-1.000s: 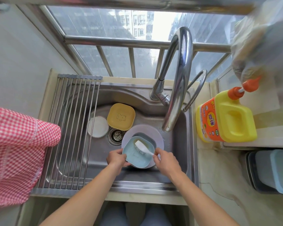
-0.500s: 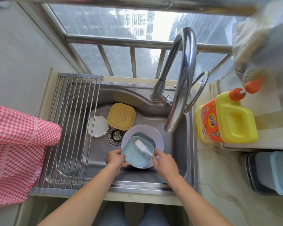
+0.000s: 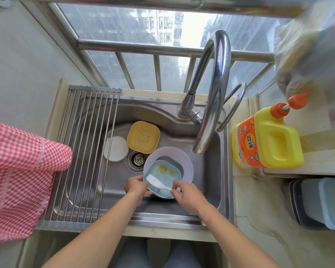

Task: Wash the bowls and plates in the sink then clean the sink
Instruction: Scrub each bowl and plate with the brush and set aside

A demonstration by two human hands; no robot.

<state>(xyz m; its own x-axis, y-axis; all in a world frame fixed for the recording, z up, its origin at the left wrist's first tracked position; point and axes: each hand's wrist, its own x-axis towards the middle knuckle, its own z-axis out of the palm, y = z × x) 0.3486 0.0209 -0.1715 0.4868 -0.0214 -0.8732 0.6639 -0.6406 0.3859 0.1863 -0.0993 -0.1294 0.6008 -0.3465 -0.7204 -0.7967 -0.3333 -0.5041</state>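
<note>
The left hand (image 3: 136,185) holds the rim of a light blue bowl (image 3: 162,176) with yellow smears, over a round plate (image 3: 184,161) in the sink (image 3: 211,171). The right hand (image 3: 188,196) grips a white brush (image 3: 156,181) lying across the bowl.

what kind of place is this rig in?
Most likely a small home kitchen, at a window high in a building. A steel sink holds dirty dishes under a tall faucet, a dish soap bottle stands beside it, and tower blocks show outside.

Daylight enters a barred window (image 3: 143,35) beside a pale wall (image 3: 17,55).
</note>
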